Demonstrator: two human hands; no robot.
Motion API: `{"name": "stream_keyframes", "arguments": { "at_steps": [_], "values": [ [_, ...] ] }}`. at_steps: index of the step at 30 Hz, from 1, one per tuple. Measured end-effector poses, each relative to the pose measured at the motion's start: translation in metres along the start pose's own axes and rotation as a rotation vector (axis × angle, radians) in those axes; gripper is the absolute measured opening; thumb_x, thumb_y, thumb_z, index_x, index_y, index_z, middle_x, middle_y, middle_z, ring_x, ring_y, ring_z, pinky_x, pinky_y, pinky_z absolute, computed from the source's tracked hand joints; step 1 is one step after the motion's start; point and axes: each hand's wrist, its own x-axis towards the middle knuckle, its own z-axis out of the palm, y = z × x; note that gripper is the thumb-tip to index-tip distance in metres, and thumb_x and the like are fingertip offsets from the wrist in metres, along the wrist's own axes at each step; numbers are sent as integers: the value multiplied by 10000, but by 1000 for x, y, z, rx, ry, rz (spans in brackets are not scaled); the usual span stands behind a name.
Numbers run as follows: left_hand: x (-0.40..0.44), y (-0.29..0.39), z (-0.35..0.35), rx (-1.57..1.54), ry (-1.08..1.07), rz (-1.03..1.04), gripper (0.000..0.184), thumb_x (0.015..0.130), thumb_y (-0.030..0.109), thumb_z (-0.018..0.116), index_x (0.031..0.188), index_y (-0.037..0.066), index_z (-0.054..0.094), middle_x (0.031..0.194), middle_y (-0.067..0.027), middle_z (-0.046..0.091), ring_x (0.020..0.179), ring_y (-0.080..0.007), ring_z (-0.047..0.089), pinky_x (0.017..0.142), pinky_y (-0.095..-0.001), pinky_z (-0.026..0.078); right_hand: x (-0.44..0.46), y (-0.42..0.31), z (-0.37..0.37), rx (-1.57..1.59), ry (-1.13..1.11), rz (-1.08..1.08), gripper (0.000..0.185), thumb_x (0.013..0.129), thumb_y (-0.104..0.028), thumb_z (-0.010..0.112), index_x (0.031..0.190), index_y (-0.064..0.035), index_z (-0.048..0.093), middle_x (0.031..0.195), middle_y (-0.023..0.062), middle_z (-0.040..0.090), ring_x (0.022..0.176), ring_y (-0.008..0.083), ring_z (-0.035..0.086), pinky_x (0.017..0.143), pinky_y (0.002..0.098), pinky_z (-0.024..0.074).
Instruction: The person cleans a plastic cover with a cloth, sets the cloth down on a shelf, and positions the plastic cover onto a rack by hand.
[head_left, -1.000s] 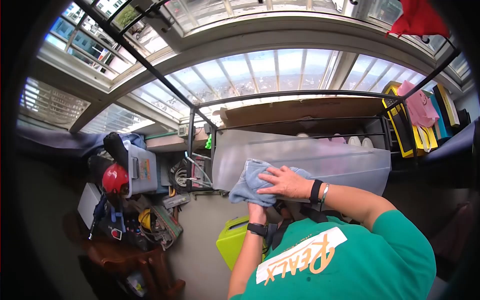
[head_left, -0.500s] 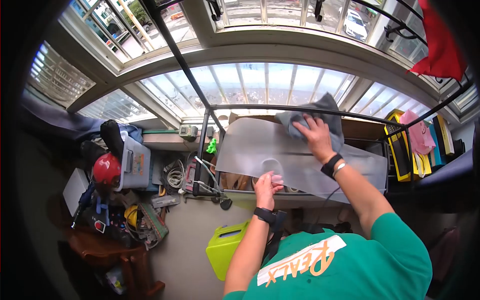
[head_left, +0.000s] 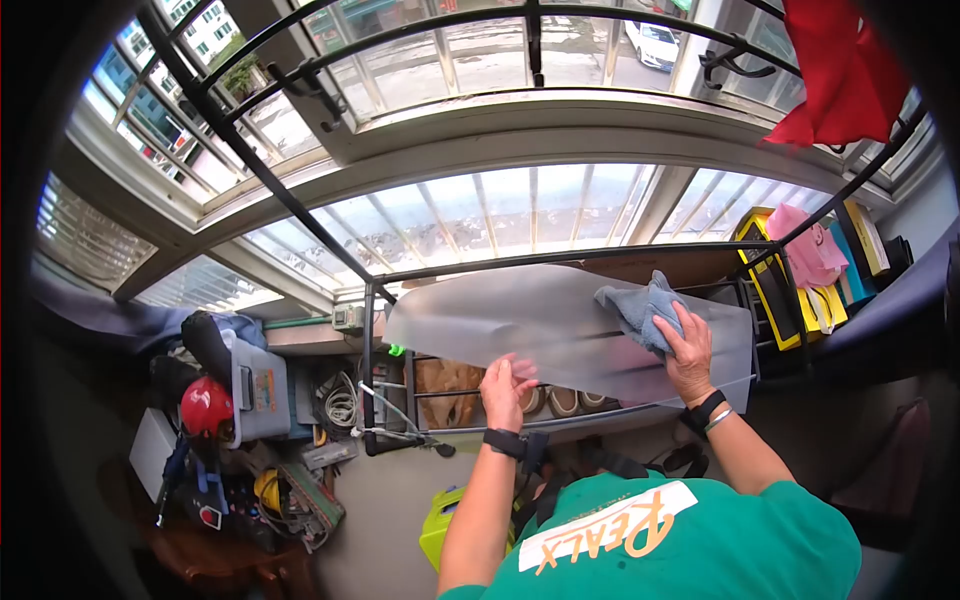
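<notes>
A translucent plastic sheet lies across the black metal rack, its near edge raised and curved on the left. My left hand pinches that near edge, with the fingertips partly behind the sheet. A blue-grey cloth is bunched under my right hand, whose fingers press it against the right part of the sheet. Below the sheet, several shoes and a brown item show between the rack's bars.
Yellow holders and a pink bag stand at the rack's right. A red cloth hangs above them. To the left are a grey plastic bin, a red helmet and coiled cable. A lime-green box stands below.
My right hand has drawn the cloth down the sheet, towards me. The sheet's near left edge has lifted, showing more of the shoes. The camera view has shifted too.
</notes>
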Motion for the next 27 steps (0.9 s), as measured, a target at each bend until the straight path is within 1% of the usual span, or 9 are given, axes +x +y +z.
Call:
{"name": "stream_keyframes", "arguments": {
  "at_steps": [5,6,8,10,14,17,21,24,27],
  "values": [
    [-49,-33,-10,-82,14,-173,295,980,214,475,1173,-8,493,1024,-156,635,926,-256,646,772,-359,554,-3,4,-1,77,29,76,602,630,52,617,1172,-209,638,1294,101,527,1075,330,498,909,416,397],
    [-63,-34,-11,-94,5,-210,304,965,207,503,1170,-17,510,1042,-161,634,932,-260,648,788,-360,550,0,4,-2,100,34,77,600,629,54,620,1171,-204,639,1293,103,527,1076,330,498,914,416,396],
    [-89,-36,-19,-86,-7,-282,307,955,200,517,1168,-22,523,1047,-164,635,930,-259,649,790,-356,550,5,-1,-3,143,37,67,600,621,54,639,1167,-196,641,1290,105,530,1079,327,501,925,415,395],
    [-108,-37,-29,-92,-5,-331,304,938,181,536,1149,-37,544,1044,-169,636,929,-260,651,798,-352,550,10,-10,-2,200,35,43,603,614,51,657,1165,-193,643,1286,106,534,1080,325,505,933,414,396],
    [-145,-36,-46,-111,45,-364,317,931,169,542,1145,-65,536,1037,-191,641,948,-272,655,807,-351,552,21,-30,-1,342,16,-45,617,597,45,684,1165,-193,643,1278,109,540,1074,322,516,936,413,402],
    [-180,-55,-51,-105,107,-412,316,934,169,539,1139,-71,539,1038,-198,641,954,-277,656,807,-353,553,19,-43,4,445,-27,-124,616,597,37,686,1165,-197,641,1279,110,539,1067,323,520,933,415,405],
    [-222,-84,-43,-139,227,-361,326,938,167,535,1148,-82,533,1006,-202,642,915,-263,661,794,-345,554,11,-59,21,567,-114,-287,607,600,20,683,1163,-204,641,1282,108,537,1056,326,520,910,415,410],
    [-244,-102,-38,-152,306,-281,350,943,166,529,1192,-78,506,986,-197,642,895,-248,663,784,-332,555,-1,-72,25,606,-226,-428,599,608,14,672,1163,-208,640,1287,108,534,1043,327,520,878,414,416],
    [-255,-108,-31,-148,340,-211,391,950,181,519,1240,-78,476,1002,-200,638,890,-241,660,776,-315,553,-8,-94,13,678,-202,-483,586,613,2,669,1159,-209,643,1288,111,534,1035,324,519,857,413,418]
  ]
}}
